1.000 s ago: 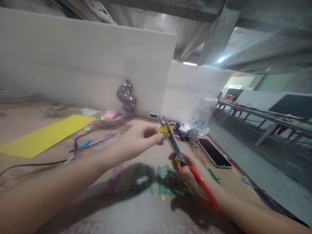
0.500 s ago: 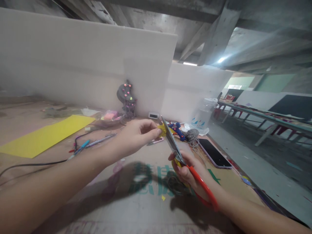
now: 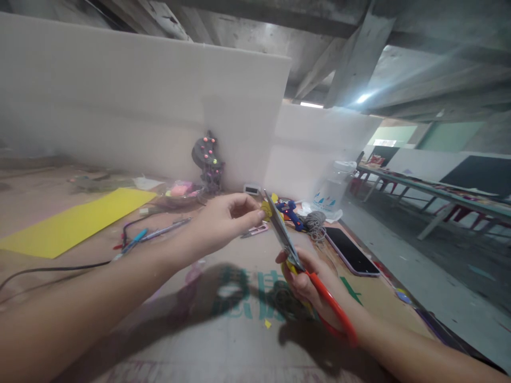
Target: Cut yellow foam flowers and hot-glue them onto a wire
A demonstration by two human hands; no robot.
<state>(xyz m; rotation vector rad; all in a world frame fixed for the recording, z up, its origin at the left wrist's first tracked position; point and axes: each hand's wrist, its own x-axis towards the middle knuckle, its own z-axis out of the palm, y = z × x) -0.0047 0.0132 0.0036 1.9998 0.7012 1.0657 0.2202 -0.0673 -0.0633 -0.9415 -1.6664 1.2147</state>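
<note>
Between the thumb and fingertips of my left hand [image 3: 229,218] is a small yellow paper piece [image 3: 266,210]. My right hand [image 3: 315,276] is closed around the handles of a pair of scissors [image 3: 284,232], red and yellow at the grip. The long metal blades point up and away, right beside the yellow piece; whether they pinch its edge I cannot tell. Below the hands, a tiny yellow scrap [image 3: 268,323] lies on the printed cardboard table surface [image 3: 223,346].
A yellow sheet [image 3: 80,221] and pens [image 3: 136,240] lie on the left. Behind stands a dark figure with coloured dots [image 3: 208,159]. A blue glue gun [image 3: 291,214], grey cord [image 3: 314,223], phone [image 3: 351,251] and clear plastic jar [image 3: 335,186] are to the right.
The yellow piece has turned slightly in my left fingers. A yellow bit now shows just beyond the blade tips. Both hands stay in nearly the same place.
</note>
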